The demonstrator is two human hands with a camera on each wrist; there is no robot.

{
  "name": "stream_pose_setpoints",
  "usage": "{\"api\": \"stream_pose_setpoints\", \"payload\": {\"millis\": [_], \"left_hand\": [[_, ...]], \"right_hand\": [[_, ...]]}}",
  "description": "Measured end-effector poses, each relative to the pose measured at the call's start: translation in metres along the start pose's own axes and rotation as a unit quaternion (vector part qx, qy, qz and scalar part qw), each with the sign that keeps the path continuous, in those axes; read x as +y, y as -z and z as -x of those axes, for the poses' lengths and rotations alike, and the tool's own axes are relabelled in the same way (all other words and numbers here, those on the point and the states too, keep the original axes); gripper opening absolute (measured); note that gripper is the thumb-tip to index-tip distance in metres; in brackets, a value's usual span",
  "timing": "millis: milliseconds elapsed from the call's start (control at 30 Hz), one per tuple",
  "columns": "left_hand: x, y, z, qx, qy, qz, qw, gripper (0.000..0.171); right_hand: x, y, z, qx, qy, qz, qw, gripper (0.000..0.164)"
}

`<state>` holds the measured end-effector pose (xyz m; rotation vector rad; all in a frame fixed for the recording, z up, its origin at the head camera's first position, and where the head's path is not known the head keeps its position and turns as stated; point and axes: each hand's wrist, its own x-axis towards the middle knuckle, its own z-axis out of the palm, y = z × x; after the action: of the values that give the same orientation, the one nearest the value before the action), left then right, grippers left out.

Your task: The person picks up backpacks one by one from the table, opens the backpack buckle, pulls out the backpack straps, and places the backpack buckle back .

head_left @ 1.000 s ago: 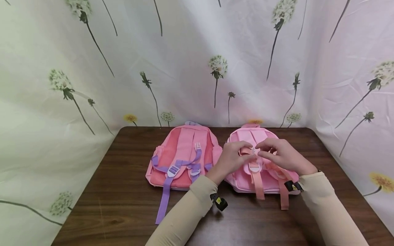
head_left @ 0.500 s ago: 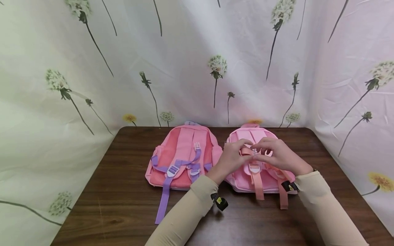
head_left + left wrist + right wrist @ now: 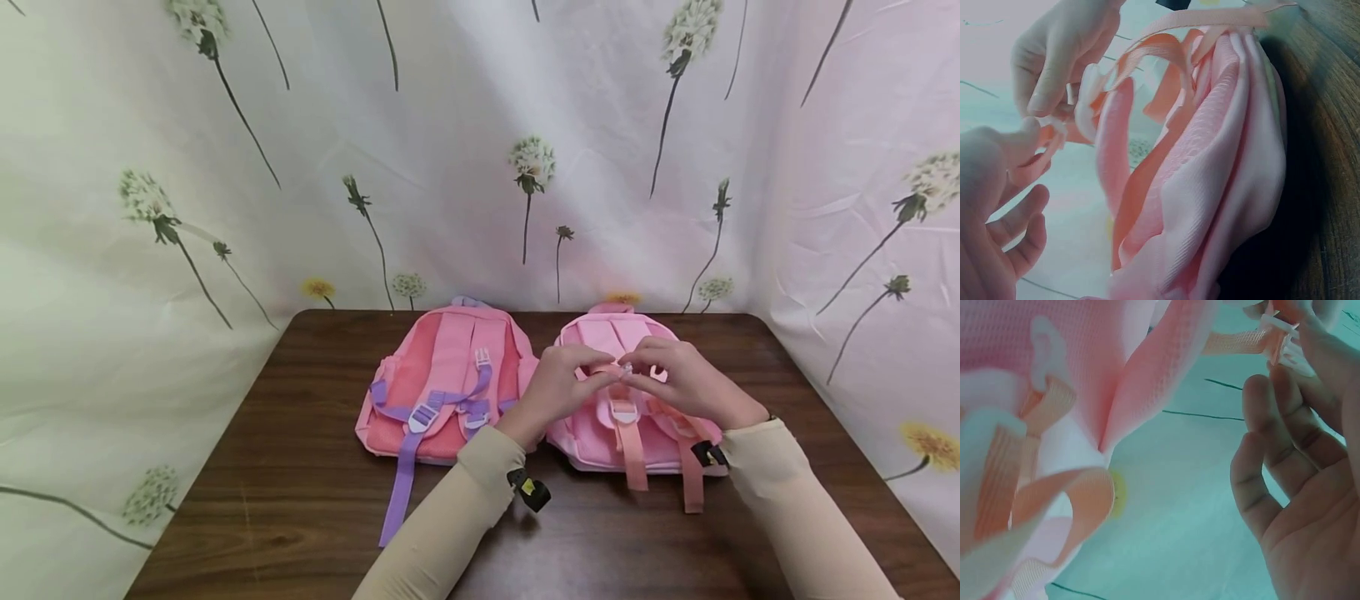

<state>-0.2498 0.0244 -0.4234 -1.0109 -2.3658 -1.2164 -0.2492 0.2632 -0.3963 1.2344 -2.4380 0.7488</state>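
Note:
A light pink backpack (image 3: 581, 437) lies on the table at the right in the head view, its strap side up. Above it my left hand (image 3: 553, 387) pinches a peach webbing strap (image 3: 1034, 167) between thumb and fingers. My right hand (image 3: 686, 383) pinches a white plastic buckle (image 3: 1296, 357) through which the strap passes. The two hands meet fingertip to fingertip over the bag, and fingers partly cover the buckle. Lower on the bag, a white adjuster (image 3: 624, 410) carries a hanging peach strap end (image 3: 633, 458).
Left of it lies a coral-pink backpack (image 3: 450, 329) with purple straps (image 3: 400, 492) and a white side-release buckle (image 3: 482, 358). Both bags rest on a dark wooden table (image 3: 285, 500). A dandelion-print cloth (image 3: 450, 208) rises behind and at the sides.
The peach strap loop by my left fingers, plain half a second ago, now shows flatter. The white buckle shows again between my fingertips. Both backpacks stay in place.

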Motion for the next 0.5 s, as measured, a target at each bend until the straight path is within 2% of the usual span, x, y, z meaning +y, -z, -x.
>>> {"api": "stream_pose_setpoints", "payload": {"millis": [267, 500], "left_hand": [[0.0007, 0.0005, -0.0005, 0.008, -0.012, 0.016, 0.9998, 0.027], [0.0031, 0.0014, -0.0001, 0.022, 0.036, 0.031, 0.9986, 0.016]], "right_hand": [[0.0006, -0.0054, 0.0014, -0.001, 0.005, 0.013, 1.000, 0.027], [-0.0023, -0.0046, 0.0016, 0.013, 0.004, 0.022, 1.000, 0.026]]}}
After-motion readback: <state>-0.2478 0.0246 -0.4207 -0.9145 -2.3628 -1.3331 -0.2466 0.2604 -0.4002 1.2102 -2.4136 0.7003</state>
